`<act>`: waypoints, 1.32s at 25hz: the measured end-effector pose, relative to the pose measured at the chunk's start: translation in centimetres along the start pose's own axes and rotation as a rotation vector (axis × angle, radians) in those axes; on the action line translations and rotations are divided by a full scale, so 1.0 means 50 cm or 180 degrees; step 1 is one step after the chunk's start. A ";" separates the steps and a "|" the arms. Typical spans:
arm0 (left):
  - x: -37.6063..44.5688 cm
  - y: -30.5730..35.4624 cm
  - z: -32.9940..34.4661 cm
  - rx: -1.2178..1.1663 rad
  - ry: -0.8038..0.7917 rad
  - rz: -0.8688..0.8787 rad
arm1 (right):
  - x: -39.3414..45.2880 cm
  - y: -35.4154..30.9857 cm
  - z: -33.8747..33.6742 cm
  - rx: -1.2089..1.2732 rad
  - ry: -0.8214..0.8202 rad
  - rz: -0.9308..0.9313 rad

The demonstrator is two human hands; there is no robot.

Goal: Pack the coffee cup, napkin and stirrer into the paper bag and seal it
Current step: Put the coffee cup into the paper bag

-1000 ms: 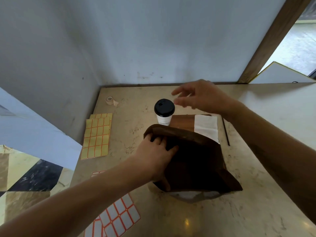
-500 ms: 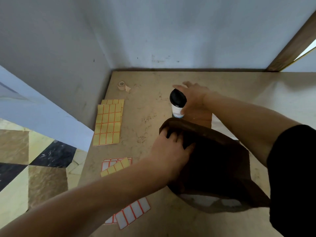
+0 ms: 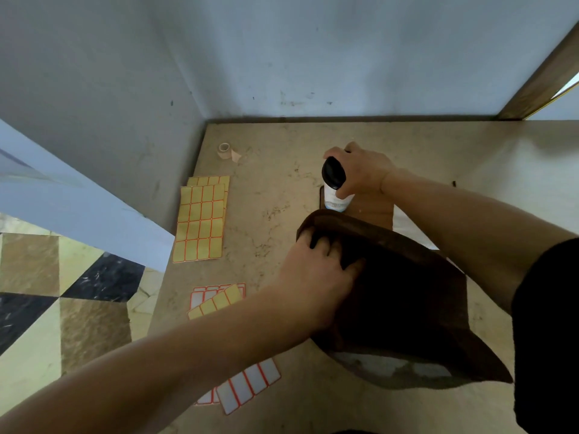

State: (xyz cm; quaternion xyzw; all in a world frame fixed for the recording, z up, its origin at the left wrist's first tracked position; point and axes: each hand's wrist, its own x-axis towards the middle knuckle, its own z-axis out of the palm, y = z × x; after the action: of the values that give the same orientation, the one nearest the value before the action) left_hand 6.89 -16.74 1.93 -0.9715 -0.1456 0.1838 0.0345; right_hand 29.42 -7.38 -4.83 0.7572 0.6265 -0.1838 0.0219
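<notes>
Since half a second ago: cup (image 3: 334,183) now tipped left under right hand (image 3: 360,173), closer to bag (image 3: 404,292); left hand (image 3: 316,270) unchanged on bag rim.

Head view. Right grip wrapped round cup just below black lid, thumb on near side, fingers curled behind. Cup leaning toward 10 o'clock, base at or just above a brown board (image 3: 372,211); contact with board impossible to tell. Cup at 12 o'clock of bag mouth, just beside rim. Left grip hooked over bag's rim at its 10 o'clock edge, fingers curled inside, thumb outside, holding mouth open. Bag dark brown, standing on counter (image 3: 275,189), interior too dark to read. Napkin (image 3: 407,227) white, at 1 o'clock of bag, mostly hidden by right forearm. Stirrer (image 3: 453,183) only a dark tip past right forearm. Yellow label sheets (image 3: 202,220) at 9 o'clock of cup, well apart. More labels (image 3: 219,297) at 9 o'clock of left hand, white ones (image 3: 247,386) under left forearm. Tape roll (image 3: 224,149) at 11 o'clock of cup, near wall.
</notes>
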 end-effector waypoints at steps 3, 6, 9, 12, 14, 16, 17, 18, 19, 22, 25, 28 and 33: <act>0.005 -0.001 -0.001 0.0071 -0.0106 0.0020 | -0.057 -0.003 -0.041 0.0093 0.0214 -0.0038; 0.003 0.003 -0.005 0.0129 -0.0153 0.0027 | -0.140 -0.009 -0.118 0.0179 0.0546 -0.0110; 0.010 0.007 -0.006 0.0208 -0.0240 0.0019 | -0.245 -0.025 -0.206 0.0150 0.0910 -0.0162; 0.018 0.007 -0.017 0.0262 -0.0373 -0.0038 | -0.355 -0.045 -0.269 0.0040 0.1117 -0.0228; 0.020 0.004 -0.025 0.0274 -0.0434 -0.0047 | -0.422 -0.063 -0.296 -0.0005 0.1164 -0.0264; 0.020 0.006 -0.029 0.0317 -0.0506 -0.0019 | -0.483 -0.086 -0.313 0.0034 0.1145 -0.0296; 0.020 0.008 -0.030 0.0348 -0.0533 -0.0011 | -0.509 -0.099 -0.318 0.0039 0.1124 -0.0317; 0.020 0.009 -0.029 0.0345 -0.0536 -0.0016 | -0.532 -0.111 -0.319 0.0024 0.1099 -0.0346; 0.020 0.009 -0.028 0.0301 -0.0508 -0.0031 | -0.551 -0.123 -0.316 0.0003 0.1068 -0.0385; 0.020 0.007 -0.022 0.0217 -0.0448 -0.0183 | -0.577 -0.153 -0.287 0.0015 0.0908 -0.0452; 0.014 0.007 -0.014 0.0444 -0.0629 -0.0260 | -0.582 -0.166 -0.241 -0.0018 0.0776 -0.0404; 0.007 0.006 -0.013 0.0357 -0.0606 -0.0201 | -0.594 -0.166 -0.220 0.0005 0.0672 -0.0333; 0.008 0.008 -0.033 0.0308 -0.0529 -0.0194 | -0.580 -0.190 -0.151 -0.0262 0.0383 -0.0414</act>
State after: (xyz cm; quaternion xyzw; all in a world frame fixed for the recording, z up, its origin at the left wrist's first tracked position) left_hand 7.95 -17.02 3.30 -0.9452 -0.1684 0.2695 0.0748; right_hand 17.93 -30.65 12.94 0.7230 0.6815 -0.1132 0.0033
